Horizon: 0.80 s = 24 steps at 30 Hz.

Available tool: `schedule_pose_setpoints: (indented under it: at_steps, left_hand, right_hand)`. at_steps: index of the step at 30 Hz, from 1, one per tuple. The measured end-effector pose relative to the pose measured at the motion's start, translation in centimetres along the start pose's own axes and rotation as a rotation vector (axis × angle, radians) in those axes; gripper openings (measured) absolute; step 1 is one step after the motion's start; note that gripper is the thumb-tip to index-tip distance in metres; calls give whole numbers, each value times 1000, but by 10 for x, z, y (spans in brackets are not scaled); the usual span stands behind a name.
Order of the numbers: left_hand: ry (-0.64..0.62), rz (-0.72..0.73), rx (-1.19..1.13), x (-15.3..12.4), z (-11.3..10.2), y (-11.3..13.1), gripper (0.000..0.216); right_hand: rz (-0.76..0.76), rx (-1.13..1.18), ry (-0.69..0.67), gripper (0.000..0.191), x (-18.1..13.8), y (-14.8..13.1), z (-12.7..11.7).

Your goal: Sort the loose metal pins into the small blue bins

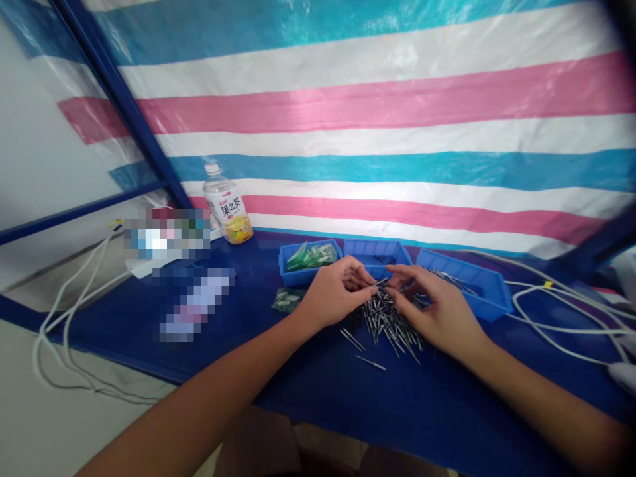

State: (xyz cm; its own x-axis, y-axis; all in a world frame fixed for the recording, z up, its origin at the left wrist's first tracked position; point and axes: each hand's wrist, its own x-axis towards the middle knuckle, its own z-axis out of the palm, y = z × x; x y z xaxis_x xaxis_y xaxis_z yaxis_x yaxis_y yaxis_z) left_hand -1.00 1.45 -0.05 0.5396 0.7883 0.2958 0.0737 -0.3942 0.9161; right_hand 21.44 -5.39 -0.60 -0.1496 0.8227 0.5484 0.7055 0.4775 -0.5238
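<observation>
My left hand (336, 289) is closed in a pinch, with a thin metal rod (380, 282) between thumb and fingers. Facing it, my right hand (437, 308) has its thumb and index finger apart near the rod's tip; nothing shows in its grip. Below both hands lies a loose pile of thin metal rods (390, 324) pointing every way. A few rods (352, 339) lie in front of the pile, and a single rod with a thicker end (370, 362) rests closest to me.
Behind my hands stand three blue bins: the left bin (285, 275) holds green plastic packets, the middle bin (407, 255) a few dark pieces, the right bin (489, 301) more rods. A clear packet (288, 300), a drink bottle (227, 209) and white cables (536, 328) are around.
</observation>
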Motion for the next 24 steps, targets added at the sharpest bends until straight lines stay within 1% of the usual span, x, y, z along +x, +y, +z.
schedule_pose_setpoints:
  at_steps: [4, 9, 11, 20, 24]
  left_hand:
    - [-1, 15, 24, 0, 0, 0, 21]
    - [-32, 25, -76, -1, 2, -1, 24]
    - [-45, 40, -119, 0, 2, -2, 26]
    - [-81, 19, -184, 1, 5, -6, 34]
    - [-37, 24, -162, 2, 4, -5, 42]
  right_hand:
    - [-58, -46, -41, 15, 4, -1, -2]
    - [-37, -53, -132, 15, 5, 0, -1]
    - [-31, -49, -148, 14, 5, 0, -1]
    - [-35, -22, -150, 11, 4, -5, 0]
    - [-34, -74, -111, 7, 7, -1, -5]
